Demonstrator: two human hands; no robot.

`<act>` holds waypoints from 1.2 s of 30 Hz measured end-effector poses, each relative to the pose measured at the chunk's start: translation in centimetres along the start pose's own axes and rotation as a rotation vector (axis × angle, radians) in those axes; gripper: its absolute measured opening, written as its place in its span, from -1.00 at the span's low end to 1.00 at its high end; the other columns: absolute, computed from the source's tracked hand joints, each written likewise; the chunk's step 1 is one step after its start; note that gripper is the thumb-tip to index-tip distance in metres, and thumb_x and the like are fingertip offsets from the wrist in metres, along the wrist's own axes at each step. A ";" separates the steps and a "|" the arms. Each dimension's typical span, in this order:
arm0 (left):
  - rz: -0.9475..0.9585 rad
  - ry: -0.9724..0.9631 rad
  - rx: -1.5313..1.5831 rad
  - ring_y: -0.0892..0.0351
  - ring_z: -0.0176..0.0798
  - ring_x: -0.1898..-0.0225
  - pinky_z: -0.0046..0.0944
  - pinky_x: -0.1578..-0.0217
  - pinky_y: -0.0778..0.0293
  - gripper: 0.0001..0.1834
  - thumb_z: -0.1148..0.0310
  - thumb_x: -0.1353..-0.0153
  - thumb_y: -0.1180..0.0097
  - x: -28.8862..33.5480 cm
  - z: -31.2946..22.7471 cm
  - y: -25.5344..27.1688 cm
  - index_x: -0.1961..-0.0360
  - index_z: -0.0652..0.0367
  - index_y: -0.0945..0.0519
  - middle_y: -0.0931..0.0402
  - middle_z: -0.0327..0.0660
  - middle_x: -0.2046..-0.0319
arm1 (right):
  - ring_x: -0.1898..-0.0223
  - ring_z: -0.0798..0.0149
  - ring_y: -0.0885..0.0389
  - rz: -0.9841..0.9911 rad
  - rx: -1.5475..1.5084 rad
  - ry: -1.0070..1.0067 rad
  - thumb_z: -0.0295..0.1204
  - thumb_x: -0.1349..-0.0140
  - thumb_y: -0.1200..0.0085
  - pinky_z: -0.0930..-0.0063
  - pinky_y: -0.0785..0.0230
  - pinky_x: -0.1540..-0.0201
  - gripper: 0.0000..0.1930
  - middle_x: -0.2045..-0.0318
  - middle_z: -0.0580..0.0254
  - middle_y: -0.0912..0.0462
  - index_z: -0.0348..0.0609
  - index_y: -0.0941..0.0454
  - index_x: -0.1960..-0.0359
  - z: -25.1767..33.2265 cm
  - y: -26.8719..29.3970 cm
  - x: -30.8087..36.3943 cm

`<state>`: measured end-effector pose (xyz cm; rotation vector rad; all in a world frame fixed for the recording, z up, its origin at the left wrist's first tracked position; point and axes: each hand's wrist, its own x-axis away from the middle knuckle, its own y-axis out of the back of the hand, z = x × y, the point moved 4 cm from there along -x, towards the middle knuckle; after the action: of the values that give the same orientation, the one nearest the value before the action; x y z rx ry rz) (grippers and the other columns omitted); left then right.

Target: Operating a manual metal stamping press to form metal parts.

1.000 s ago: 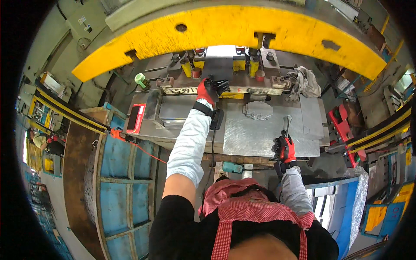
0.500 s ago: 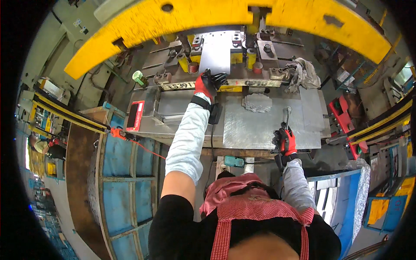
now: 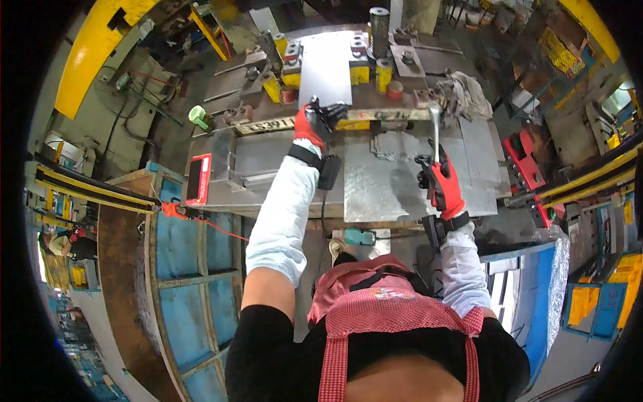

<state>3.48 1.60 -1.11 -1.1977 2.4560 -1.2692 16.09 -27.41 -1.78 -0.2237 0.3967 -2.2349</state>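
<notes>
My left hand (image 3: 320,122), in a red and black glove, is at the near edge of a bright metal sheet (image 3: 325,70) lying between the die blocks. Its fingers stretch to the right, open; whether they touch the sheet is unclear. My right hand (image 3: 442,184), gloved alike, is closed round a slim metal tool with a rounded head and red grip (image 3: 435,134). The tool points away from me above a wide flat metal plate (image 3: 372,194). Farther back on that plate lies a stack of notched sheet-metal pieces (image 3: 395,144), partly shaded.
Yellow posts (image 3: 384,75) and clamps flank the sheet. A grey rag (image 3: 469,94) lies at the bed's right end, a green cup (image 3: 198,117) at its left. A red-framed dark panel (image 3: 199,179) rests at the table's left. Red racking (image 3: 526,167) stands right, a blue-panelled bin (image 3: 181,248) left.
My right hand has moved forward and raised the tool, now upright in view. My left hand stays by the sheet. The yellow beam spanning the top now shows only at the upper corners.
</notes>
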 end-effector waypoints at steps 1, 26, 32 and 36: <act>0.024 -0.019 0.022 -0.44 0.17 0.15 -0.02 0.09 -0.40 -0.41 0.06 -0.20 0.21 -0.2 0.1 0.4 0.14 0.56 -0.31 -0.39 0.28 0.17 | 0.56 0.52 -0.36 0.060 0.051 -0.013 -0.48 -0.13 0.03 0.66 -0.26 0.56 -0.48 0.45 0.37 -0.43 -0.12 -0.16 -0.16 1.9 -2.8 -1.2; 0.263 0.164 0.176 -0.44 0.12 0.12 -0.05 0.02 -0.37 -0.41 0.11 -0.22 0.26 -5.1 -2.5 1.1 0.08 0.58 -0.27 -0.39 0.27 0.15 | 0.72 0.57 -0.29 0.009 0.145 -0.324 -0.43 -0.11 0.02 0.69 -0.13 0.70 -0.54 0.55 0.36 -0.50 -0.16 -0.25 -0.10 -1.6 0.1 1.0; 0.066 -0.052 0.096 -0.39 0.23 0.09 0.05 0.06 -0.39 -0.48 0.17 -0.26 0.33 -7.6 -2.6 0.0 0.02 0.52 -0.22 -0.33 0.34 0.12 | 0.74 0.53 -0.27 -0.056 0.170 -0.414 -0.37 -0.09 0.01 0.63 -0.08 0.73 -0.63 0.54 0.29 -0.53 -0.12 -0.35 0.02 -6.5 1.9 -0.2; 0.159 0.076 0.155 -0.42 0.19 0.11 0.02 0.06 -0.39 -0.47 0.11 -0.26 0.29 -5.7 -2.9 0.1 -0.01 0.43 -0.21 -0.33 0.29 0.10 | 0.69 0.50 -0.31 -0.047 0.090 -0.328 -0.35 -0.11 0.03 0.61 -0.16 0.68 -0.56 0.47 0.22 -0.54 -0.10 -0.26 -0.06 -6.0 1.9 0.3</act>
<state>6.00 7.46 -0.58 -0.9133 2.3965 -1.4513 15.52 -27.52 -8.06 -0.5469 0.1148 -2.2052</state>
